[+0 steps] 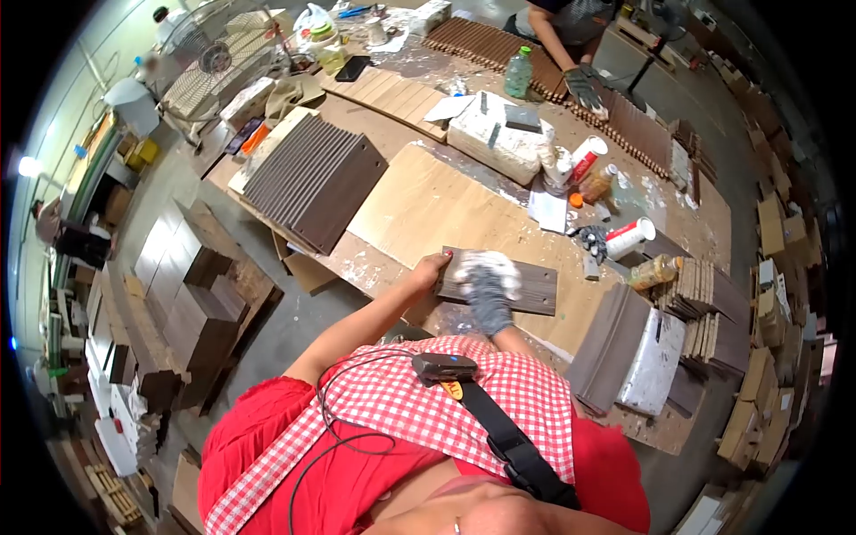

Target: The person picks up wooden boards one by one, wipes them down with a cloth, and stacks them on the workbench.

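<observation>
In the head view, a stack of dark boards (312,183) stands left of the dark plank (535,287), a white block (499,134), a green bottle (517,73) and a red-and-white tube (629,239) lie or stand beyond and to its right, and a co-worker's gloved hand (586,92) rests on slats at the far side. The plank lies on brown sheeting (428,201) over the paint-spotted worktop (357,267), in a cluttered workshop. The left hand (432,270) grips the plank's left end, fingers closed; the grey-gloved right hand (489,290) covers its middle with something white, its finger opening unclear.
</observation>
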A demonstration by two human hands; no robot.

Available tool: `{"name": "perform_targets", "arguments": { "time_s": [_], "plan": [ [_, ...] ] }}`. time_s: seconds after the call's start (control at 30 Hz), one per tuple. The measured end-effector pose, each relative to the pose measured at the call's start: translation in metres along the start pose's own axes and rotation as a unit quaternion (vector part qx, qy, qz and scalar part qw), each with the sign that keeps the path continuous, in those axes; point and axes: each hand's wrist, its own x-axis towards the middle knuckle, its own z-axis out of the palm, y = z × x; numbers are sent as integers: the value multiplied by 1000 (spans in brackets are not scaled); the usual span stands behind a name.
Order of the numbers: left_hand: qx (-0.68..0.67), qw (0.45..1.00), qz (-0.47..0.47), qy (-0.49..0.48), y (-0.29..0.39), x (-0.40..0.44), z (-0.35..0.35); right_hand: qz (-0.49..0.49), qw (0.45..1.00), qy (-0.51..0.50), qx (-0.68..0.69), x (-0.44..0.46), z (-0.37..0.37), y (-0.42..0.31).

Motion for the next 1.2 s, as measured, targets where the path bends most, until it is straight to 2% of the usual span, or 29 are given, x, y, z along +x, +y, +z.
{"name": "perform_targets", "arguments": {
  "time_s": [0.03, 0.1, 0.13, 0.17, 0.2, 0.27, 0.33, 0.4, 0.43, 0.5, 0.57, 0.6, 0.63, 0.67, 0.7, 0.73, 0.77, 0.8, 0.87, 0.9, 0.93, 0.97, 1.0, 1.03, 1.07, 1.1, 1.13, 1.17, 1.2],
  "plan": [
    [4, 1000, 6, 28, 7, -8, 7, -117, 930, -30, -347, -5, -5, 33],
    [-11, 999, -18, 34, 14, -20, 14, 150, 969, 51, -191, -11, -73, 29],
    [-20, 998, -38, 34, 15, -18, 15, 162, 966, 44, -196, -13, -80, 45],
    [30, 999, -13, 39, 7, -11, 10, 177, 975, 30, -131, -15, -85, 64],
    [4, 998, -33, 51, 23, -24, 22, 192, 979, 18, -67, -20, -86, 81],
    [-13, 999, -34, 40, 15, -14, 16, 83, 992, 94, -34, -23, -26, 112],
    [21, 998, -33, 48, 15, -11, 14, -16, 997, 26, -70, -2, -20, 43],
    [-27, 999, -19, 18, 15, -10, 15, -163, 961, -71, -214, -4, 4, -5],
    [-33, 999, -4, 1, 5, -4, 9, -174, 955, -97, -219, 6, -7, -39],
    [-30, 999, -16, -24, 3, -2, 1, -167, 953, -118, -225, 4, -27, -51],
    [-72, 995, -70, -8, 27, -17, 20, -24, 995, -68, -66, -27, -39, -13],
    [-71, 995, -76, 6, 28, -18, 20, -69, 970, -87, -215, -41, -34, 31],
    [-68, 994, -81, 5, 27, -17, 22, 1, 980, -75, -185, -54, -47, 58],
    [-69, 994, -82, 4, 27, -15, 21, 20, 936, -76, -344, -63, -56, 85],
    [-68, 994, -84, 5, 25, -17, 16, 29, 914, 15, -405, -75, -50, 131],
    [-63, 994, -90, 11, 27, -18, 13, 158, 985, 66, 29, -73, -85, 125],
    [-87, 989, -120, -6, 31, -18, 15, 222, 940, 117, 232, -80, -100, 127],
    [-112, 982, -147, -24, 37, -19, 16, 127, 981, 132, -67, -84, -115, 120],
    [-126, 977, -167, -36, 45, -23, 13, 165, 965, 157, 133, -88, -127, 111],
    [-80, 988, -120, -58, 47, -25, 14, 166, 964, 156, 135, -89, -131, 105],
    [-33, 994, -73, -81, 49, -27, 14, 213, 926, 187, 248, -90, -133, 98],
    [-30, 993, -75, -82, 55, -32, 18, 256, 872, 216, 357, -91, -134, 94],
    [-31, 995, -15, -99, 63, -40, 26, 258, 870, 220, 358, -93, -133, 98],
    [-32, 992, 44, -117, 73, -48, 34, 265, 831, 282, 400, -95, -133, 104],
    [-29, 991, 42, -122, 85, -61, 42, 270, 785, 343, 439, -99, -132, 113],
    [93, 976, 127, -151, 97, -76, 51, 246, 757, 380, 471, -104, -132, 125],
    [210, 938, 212, -176, 108, -86, 58, 323, 751, 387, 426, -99, -158, 100],
    [384, 830, 341, -216, 118, -88, 54, 302, 727, 419, 452, -98, -164, 99],
    [382, 831, 341, -217, 123, -93, 56, 279, 702, 450, 476, -100, -167, 108]
  ]
}}
